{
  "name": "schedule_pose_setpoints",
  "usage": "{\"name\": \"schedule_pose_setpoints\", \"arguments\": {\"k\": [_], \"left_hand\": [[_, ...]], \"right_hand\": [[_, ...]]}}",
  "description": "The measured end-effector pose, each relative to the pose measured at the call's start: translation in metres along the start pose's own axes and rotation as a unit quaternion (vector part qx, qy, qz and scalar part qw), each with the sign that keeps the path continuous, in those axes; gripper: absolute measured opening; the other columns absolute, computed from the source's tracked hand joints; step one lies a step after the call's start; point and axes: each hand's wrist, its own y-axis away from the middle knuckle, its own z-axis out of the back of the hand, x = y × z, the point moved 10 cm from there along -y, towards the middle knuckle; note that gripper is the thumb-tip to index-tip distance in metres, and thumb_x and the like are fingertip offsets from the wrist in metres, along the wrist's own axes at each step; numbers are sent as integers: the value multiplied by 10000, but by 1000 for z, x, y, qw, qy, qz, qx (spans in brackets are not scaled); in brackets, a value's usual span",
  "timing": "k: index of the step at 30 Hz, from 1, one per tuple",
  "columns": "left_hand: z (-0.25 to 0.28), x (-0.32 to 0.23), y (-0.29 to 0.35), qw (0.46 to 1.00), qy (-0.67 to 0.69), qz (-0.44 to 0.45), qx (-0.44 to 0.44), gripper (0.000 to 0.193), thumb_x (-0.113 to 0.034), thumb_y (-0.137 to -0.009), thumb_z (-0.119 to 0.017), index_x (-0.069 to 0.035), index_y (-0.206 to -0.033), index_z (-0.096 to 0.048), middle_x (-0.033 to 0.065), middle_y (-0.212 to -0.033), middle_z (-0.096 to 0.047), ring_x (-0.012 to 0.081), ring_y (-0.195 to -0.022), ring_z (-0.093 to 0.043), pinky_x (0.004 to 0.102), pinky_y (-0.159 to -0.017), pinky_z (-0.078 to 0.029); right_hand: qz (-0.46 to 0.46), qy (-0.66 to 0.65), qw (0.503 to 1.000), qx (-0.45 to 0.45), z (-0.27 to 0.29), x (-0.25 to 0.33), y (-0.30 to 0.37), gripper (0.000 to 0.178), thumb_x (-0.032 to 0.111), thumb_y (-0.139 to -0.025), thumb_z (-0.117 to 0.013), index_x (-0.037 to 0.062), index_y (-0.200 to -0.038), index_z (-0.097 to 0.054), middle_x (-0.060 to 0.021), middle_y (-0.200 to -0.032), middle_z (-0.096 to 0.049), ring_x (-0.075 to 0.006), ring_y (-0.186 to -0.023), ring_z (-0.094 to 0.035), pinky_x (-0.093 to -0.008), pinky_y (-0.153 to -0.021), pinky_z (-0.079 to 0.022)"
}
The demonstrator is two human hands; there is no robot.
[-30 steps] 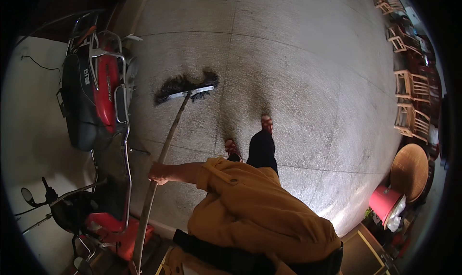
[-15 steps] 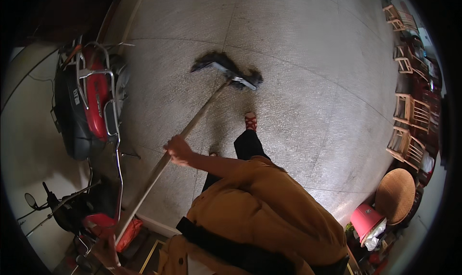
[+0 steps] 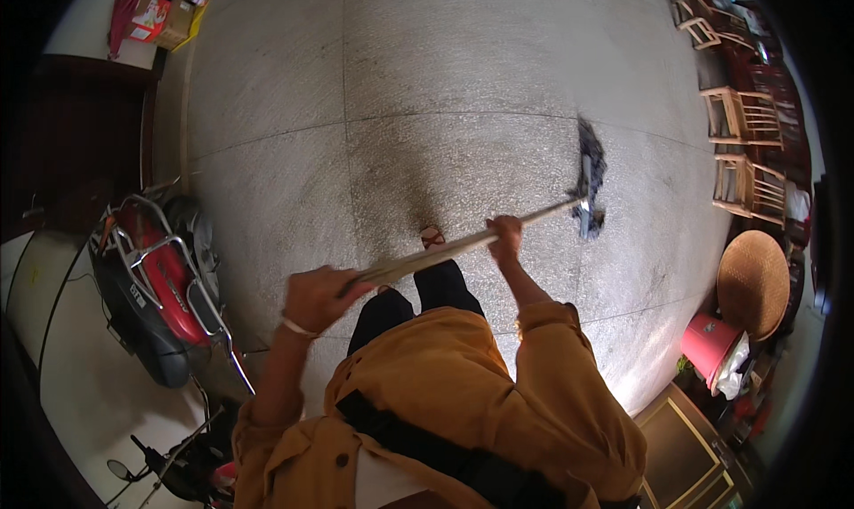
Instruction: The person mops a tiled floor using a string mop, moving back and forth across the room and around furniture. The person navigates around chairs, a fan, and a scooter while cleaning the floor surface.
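A long-handled mop lies across the view, its pale wooden handle slanting up to the right. My left hand, with a light band at the wrist, is wrapped round the handle's near end. Farther along, my right hand grips the same handle close to the head. The dark, shaggy mop head, with a pale bar along it, rests on the grey speckled floor to the right. It is slightly smeared by motion. My sandalled foot shows just beyond the handle.
At left stands a red and black motorbike, with cardboard boxes farther off. Wooden chairs line the right side. Below them are a round woven tray, a pink bucket and a dark, gold-edged panel.
The mop head has swept across the floor from the middle to the right. Both hands have swung with the handle, my left up from the lower left and my right rightward. The view has shifted.
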Motion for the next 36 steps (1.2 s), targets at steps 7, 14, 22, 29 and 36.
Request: {"name": "schedule_pose_setpoints", "arguments": {"k": [7, 14, 22, 29, 36], "left_hand": [[-54, 1, -28, 995, 70, 55, 34, 323, -399, -697, -641, -77, -730, -651, 76, -569, -566, 231, -530, -562, 338, -479, -440], [68, 94, 8, 993, 7, 109, -32, 213, -279, -681, -697, -70, -710, -669, 81, -595, -600, 181, -472, -552, 277, -450, -440], [228, 230, 290, 870, -77, 465, -142, 208, -224, -733, -652, -24, -676, -643, 95, -531, -557, 173, -453, -509, 310, -459, -383], [299, 107, 507, 689, -257, 643, -213, 328, -191, -811, -577, 41, -580, -554, 159, -475, -478, 176, -387, -413, 352, -407, -313], [331, 90, 438, 612, -358, 691, -139, 355, -260, -819, -561, 18, -598, -563, 135, -456, -492, 239, -364, -380, 377, -403, -329]], "right_hand": [[-129, 64, 987, 71, 40, -52, 23, 198, 111, -667, -661, 78, -590, -481, -95, -612, -517, -302, -663, -507, -402, -647, -371], [-58, 9, 998, 31, -41, 84, -27, 168, 87, -650, -650, 69, -586, -496, -104, -595, -506, -312, -628, -494, -406, -597, -358], [112, -51, 948, 292, -205, 383, -13, 114, 68, -576, -650, 98, -656, -574, -105, -678, -548, -297, -702, -521, -396, -657, -374], [303, -227, 817, 434, -286, 590, 123, 38, 118, -656, -591, 95, -685, -584, -115, -649, -526, -290, -706, -517, -392, -687, -385], [474, -200, 595, 618, -336, 699, 156, 263, 237, -635, -628, 175, -890, -609, -61, -765, -597, -247, -816, -560, -387, -767, -387]]}}
